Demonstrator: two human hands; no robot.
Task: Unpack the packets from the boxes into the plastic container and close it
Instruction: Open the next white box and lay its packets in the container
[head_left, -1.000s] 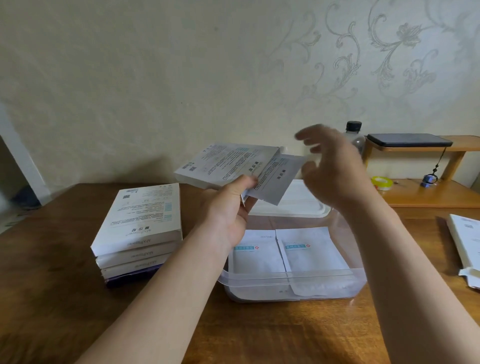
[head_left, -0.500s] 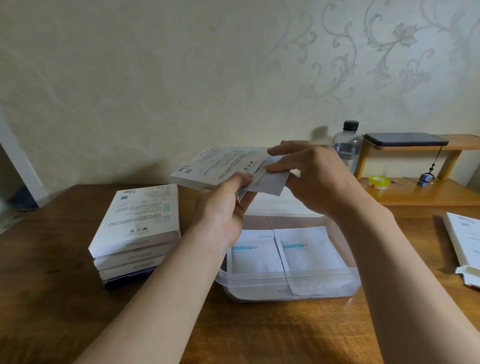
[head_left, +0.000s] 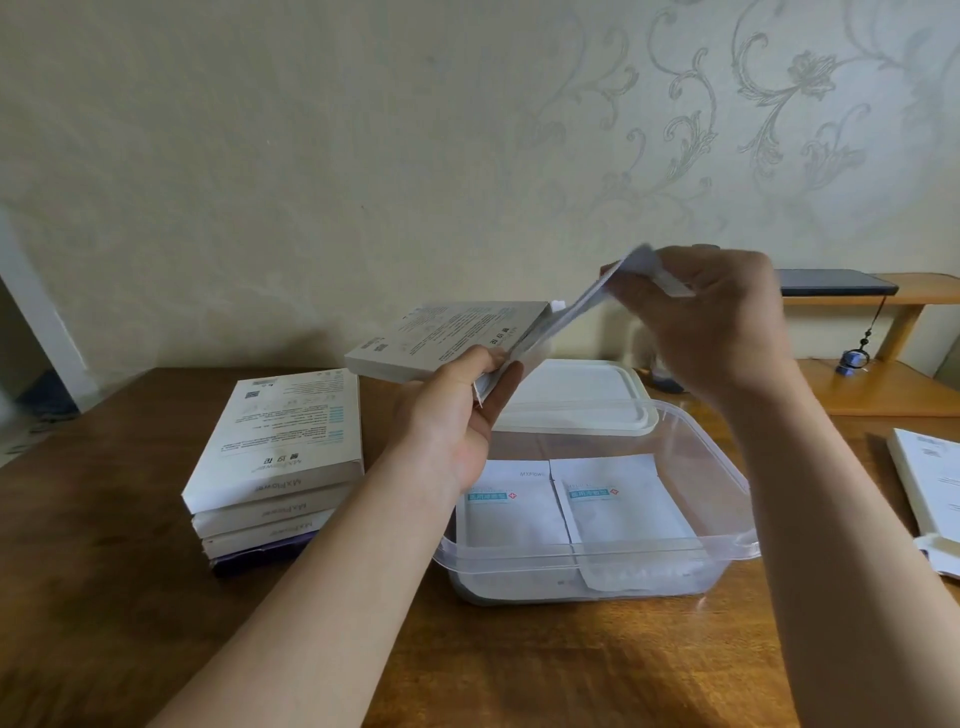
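- Step in hand: emptying one box. The left hand (head_left: 457, 415) grips the opened box (head_left: 452, 332) at its near right end, thumb on top and fingers beneath. It holds the box raised above the far left corner of the plastic container (head_left: 597, 548).
- The right hand (head_left: 717, 327) pinches the sheaf of packets (head_left: 569, 314) at its upper end, fingers curled round it. The sheaf slants up and to the right from the box mouth, and its lower end appears to sit at or inside that mouth. The number of packets in the sheaf cannot be told.
- The container stands open on the table (head_left: 571, 670), near centre. Two packets (head_left: 511, 519) lie flat, side by side, on its floor.
- The lid (head_left: 571, 395) lies flat just beyond the container's far rim, not fitted.
- A stack of boxes (head_left: 280, 447) stands left of the container; whether they are full cannot be told. Another box (head_left: 930, 483) lies at the right edge, its near flap apparently open.
- Judgement: the unpacking looks well short of done, with several boxes probably to come, so closing is some way off.
- Next move, as judged: the left hand braces the box against the pull. The right hand draws the sheaf clear of the mouth and lowers it flat onto the packets in the container.
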